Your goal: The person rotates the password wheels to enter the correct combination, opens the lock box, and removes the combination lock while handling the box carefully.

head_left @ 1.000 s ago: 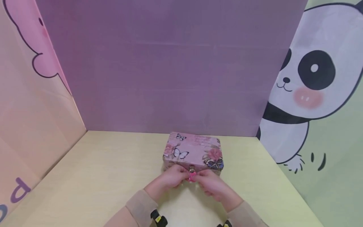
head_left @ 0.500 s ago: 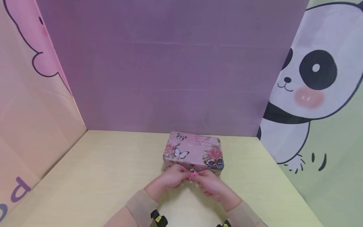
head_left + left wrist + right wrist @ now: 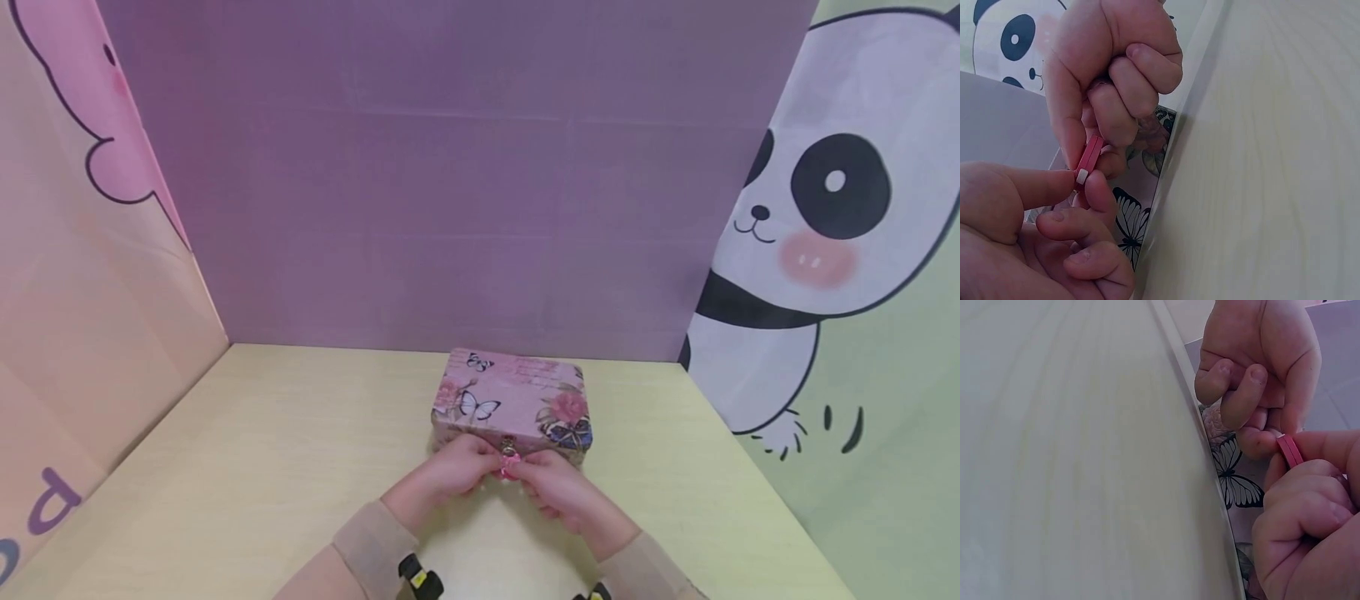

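A pink tin box (image 3: pixel 517 392) with butterflies and roses on its lid stands closed on the table. At its front clasp (image 3: pixel 508 442) hangs a small pink padlock (image 3: pixel 509 465). My left hand (image 3: pixel 456 467) pinches the padlock from the left between thumb and forefinger. From the other side my right hand (image 3: pixel 562 493) pinches it too, its other fingers curled in. In the left wrist view a white piece shows at the end of the padlock (image 3: pixel 1091 155). The fingers cover much of the padlock's faces.
The pale wooden table (image 3: pixel 300 433) spreads around the box. Behind it rises a purple wall panel (image 3: pixel 465 183). A panda-print panel (image 3: pixel 885 350) stands on the right, a peach panel (image 3: pixel 97 317) on the left.
Both hands stay at the padlock and the box has not moved. The padlock's visible face shifts slightly between the fingertips.
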The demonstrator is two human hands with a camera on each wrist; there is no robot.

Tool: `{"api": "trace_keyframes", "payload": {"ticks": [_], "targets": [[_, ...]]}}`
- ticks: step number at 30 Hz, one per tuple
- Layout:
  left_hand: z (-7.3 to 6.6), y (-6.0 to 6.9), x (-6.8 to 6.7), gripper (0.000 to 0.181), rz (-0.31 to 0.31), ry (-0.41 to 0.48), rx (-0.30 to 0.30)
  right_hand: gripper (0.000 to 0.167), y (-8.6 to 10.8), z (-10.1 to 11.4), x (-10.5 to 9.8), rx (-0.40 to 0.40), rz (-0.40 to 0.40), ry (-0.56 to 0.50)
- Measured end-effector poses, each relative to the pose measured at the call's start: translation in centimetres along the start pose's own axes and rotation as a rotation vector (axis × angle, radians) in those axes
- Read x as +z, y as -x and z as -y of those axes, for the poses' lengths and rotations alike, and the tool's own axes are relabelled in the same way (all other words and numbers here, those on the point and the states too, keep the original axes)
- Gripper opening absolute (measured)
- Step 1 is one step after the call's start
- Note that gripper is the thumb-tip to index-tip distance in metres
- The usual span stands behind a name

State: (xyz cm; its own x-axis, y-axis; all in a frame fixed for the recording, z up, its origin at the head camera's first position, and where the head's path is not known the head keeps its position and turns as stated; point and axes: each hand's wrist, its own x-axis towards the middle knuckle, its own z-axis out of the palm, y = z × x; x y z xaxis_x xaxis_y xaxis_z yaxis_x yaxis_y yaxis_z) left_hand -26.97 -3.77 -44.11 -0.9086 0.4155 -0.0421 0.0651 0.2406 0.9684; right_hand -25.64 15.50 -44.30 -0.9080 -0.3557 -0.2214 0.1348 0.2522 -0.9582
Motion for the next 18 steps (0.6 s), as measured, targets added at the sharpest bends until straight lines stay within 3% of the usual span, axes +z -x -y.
{"api": "trace_keyframes", "payload": {"ticks": [8,18], "targets": [[0.1,-0.1,0.0,0.018,-0.007,0.005,-0.017,0.031,0.1,0.1,-0.1,0.006,-0.016,0.010],[0.1,0.0,-0.2,0.019,0.006,-0.006,-0.015,0.031,0.4,0.4,-1.8,0.015,-0.042,0.027]]}}
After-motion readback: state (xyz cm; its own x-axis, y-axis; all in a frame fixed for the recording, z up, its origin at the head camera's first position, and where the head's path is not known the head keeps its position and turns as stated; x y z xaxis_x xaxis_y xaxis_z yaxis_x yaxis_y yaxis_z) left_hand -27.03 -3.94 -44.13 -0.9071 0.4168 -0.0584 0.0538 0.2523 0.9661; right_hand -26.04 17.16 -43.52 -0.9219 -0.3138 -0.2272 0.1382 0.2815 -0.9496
